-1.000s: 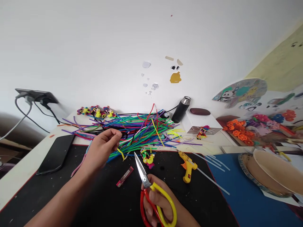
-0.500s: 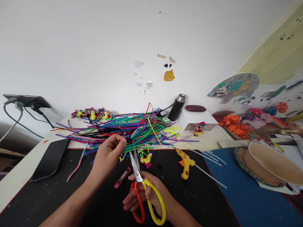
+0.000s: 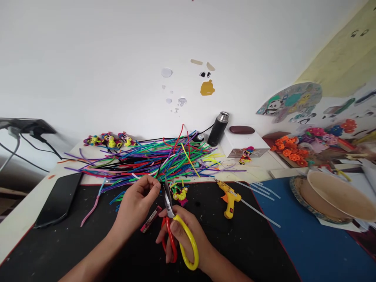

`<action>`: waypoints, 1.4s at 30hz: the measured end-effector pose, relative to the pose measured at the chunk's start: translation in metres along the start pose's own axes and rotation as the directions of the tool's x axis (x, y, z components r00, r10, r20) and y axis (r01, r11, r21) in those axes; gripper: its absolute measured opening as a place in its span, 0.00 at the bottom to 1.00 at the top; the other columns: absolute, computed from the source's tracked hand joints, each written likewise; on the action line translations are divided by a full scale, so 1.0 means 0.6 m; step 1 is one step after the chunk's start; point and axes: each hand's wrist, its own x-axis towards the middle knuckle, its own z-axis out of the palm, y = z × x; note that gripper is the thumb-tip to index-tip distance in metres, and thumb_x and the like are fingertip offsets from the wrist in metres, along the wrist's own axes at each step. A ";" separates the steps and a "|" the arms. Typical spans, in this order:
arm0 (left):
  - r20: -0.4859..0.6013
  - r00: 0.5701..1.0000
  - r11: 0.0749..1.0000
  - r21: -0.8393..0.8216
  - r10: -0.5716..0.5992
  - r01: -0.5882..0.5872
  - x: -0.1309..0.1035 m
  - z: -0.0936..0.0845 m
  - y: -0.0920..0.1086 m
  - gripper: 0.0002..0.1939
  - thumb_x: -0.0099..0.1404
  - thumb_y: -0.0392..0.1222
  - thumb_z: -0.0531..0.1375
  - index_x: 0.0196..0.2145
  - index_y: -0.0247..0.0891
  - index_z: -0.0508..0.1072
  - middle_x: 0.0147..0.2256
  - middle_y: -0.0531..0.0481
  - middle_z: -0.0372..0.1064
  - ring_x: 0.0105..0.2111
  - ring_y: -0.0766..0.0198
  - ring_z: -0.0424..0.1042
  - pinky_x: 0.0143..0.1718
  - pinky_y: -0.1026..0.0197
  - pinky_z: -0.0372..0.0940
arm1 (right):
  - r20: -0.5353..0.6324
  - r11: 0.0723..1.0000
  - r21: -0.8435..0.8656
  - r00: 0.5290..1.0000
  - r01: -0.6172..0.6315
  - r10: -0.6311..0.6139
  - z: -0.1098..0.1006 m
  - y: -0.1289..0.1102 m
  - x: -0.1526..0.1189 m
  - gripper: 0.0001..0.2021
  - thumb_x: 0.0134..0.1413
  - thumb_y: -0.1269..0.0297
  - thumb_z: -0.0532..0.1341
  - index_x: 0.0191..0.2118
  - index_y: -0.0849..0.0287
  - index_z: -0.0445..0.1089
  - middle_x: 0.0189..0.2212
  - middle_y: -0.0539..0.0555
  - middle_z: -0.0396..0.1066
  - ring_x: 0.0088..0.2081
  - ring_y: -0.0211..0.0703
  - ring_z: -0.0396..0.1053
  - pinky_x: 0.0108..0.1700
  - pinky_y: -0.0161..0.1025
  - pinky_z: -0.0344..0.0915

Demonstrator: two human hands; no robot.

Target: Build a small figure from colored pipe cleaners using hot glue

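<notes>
My left hand [image 3: 139, 201] is closed in a pinch between thumb and forefinger. A thin black pipe cleaner [image 3: 159, 170] sticks up from the fingertips. Scissors [image 3: 169, 211] with one red and one yellow handle are held in my right hand [image 3: 188, 229], its thumb on the yellow loop. Their blades point up and away, slightly parted, just right of the left fingertips. Close behind the blades lies a small yellow, green and magenta pipe-cleaner figure [image 3: 179, 194]. Beneath the hands, a narrow pink-red packet [image 3: 150, 219] rests on the black mat [image 3: 235, 250].
A pile of coloured pipe cleaners [image 3: 147, 156] spreads along the wall. Several finished figures [image 3: 108, 141] stand behind it. To the right are a yellow glue gun [image 3: 229, 199], a black flask [image 3: 218, 129], a white box [image 3: 246, 143] and a bowl [image 3: 337, 196]. A phone [image 3: 58, 199] lies left.
The scissor blades have come closer together and the handles have closed somewhat. The black pipe cleaner, curled before, now shows as an upright strand. My left hand has shifted slightly right, towards the blades.
</notes>
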 end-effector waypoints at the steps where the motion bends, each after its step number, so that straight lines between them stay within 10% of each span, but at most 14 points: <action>1: 0.015 1.000 1.000 0.006 -0.002 0.002 -0.002 -0.001 -0.001 0.17 0.64 0.57 0.62 0.30 0.41 0.71 0.25 0.54 0.66 0.25 0.63 0.63 0.28 0.63 0.60 | -0.008 1.000 -0.008 1.000 -0.008 0.008 0.000 0.000 0.000 0.39 0.54 0.27 0.65 0.53 0.60 0.64 0.30 0.54 0.76 0.15 0.34 0.68 0.17 0.29 0.62; 20: 0.063 0.990 0.990 0.074 -0.123 0.118 -0.037 -0.016 -0.019 0.19 0.60 0.60 0.63 0.26 0.41 0.72 0.22 0.53 0.69 0.22 0.62 0.65 0.24 0.63 0.61 | -0.116 0.978 -0.104 0.978 -0.183 0.171 0.020 0.012 0.001 0.32 0.55 0.30 0.65 0.43 0.58 0.66 0.19 0.39 0.63 0.12 0.29 0.57 0.14 0.27 0.53; 33: -0.001 0.978 0.954 0.222 -0.208 0.203 -0.074 -0.134 -0.046 0.22 0.56 0.66 0.66 0.26 0.43 0.75 0.21 0.54 0.66 0.24 0.61 0.63 0.24 0.65 0.59 | -0.123 0.861 -0.353 0.931 -0.365 0.345 0.046 0.048 -0.004 0.24 0.59 0.40 0.67 0.44 0.58 0.73 0.18 0.41 0.63 0.15 0.32 0.58 0.18 0.30 0.55; 42: -0.004 0.981 0.979 0.055 -0.196 0.196 -0.071 -0.156 -0.033 0.22 0.61 0.65 0.66 0.30 0.42 0.74 0.22 0.56 0.61 0.24 0.64 0.58 0.25 0.65 0.56 | 0.027 0.391 -0.916 0.956 -0.094 0.293 0.077 -0.004 0.023 0.24 0.54 0.39 0.70 0.45 0.55 0.80 0.30 0.54 0.80 0.28 0.46 0.73 0.27 0.36 0.59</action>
